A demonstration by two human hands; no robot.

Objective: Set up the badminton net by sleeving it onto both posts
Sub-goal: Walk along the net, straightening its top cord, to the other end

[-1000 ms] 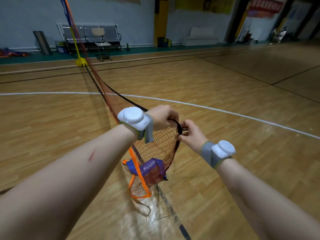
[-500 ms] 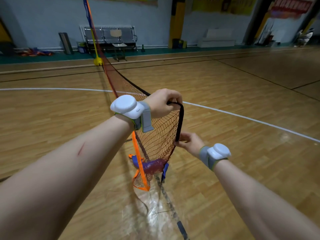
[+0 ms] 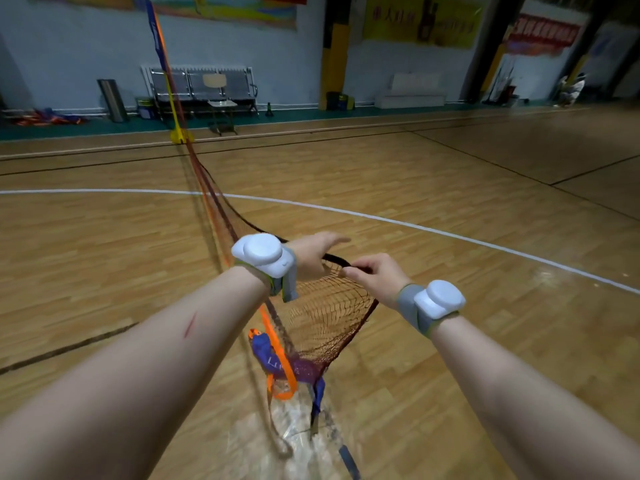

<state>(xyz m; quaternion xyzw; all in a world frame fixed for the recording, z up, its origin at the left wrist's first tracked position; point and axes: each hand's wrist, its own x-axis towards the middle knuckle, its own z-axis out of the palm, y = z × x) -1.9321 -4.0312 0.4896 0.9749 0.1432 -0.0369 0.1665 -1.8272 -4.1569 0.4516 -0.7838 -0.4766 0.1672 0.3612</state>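
Both bare forearms were stretched forward and drawn together ahead of the body. The left arm [image 3: 145, 355] was marked by a thin red scratch. The left hand [image 3: 311, 254] was held with its fingers extended forward, blurred. The right hand [image 3: 375, 277] was curled, thumb and fingertips pinched on the net edge [image 3: 337, 260]. White pods were strapped to the left wrist [image 3: 261, 254] and right wrist [image 3: 440, 299].

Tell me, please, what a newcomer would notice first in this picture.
First, the left hand and right hand meeting at mid-frame, each wrist carrying a bulky white device. The right hand pinches the black edge of the dark red net, whose mesh sags towards the wooden floor. Behind, the net runs away to the far post, upper left.
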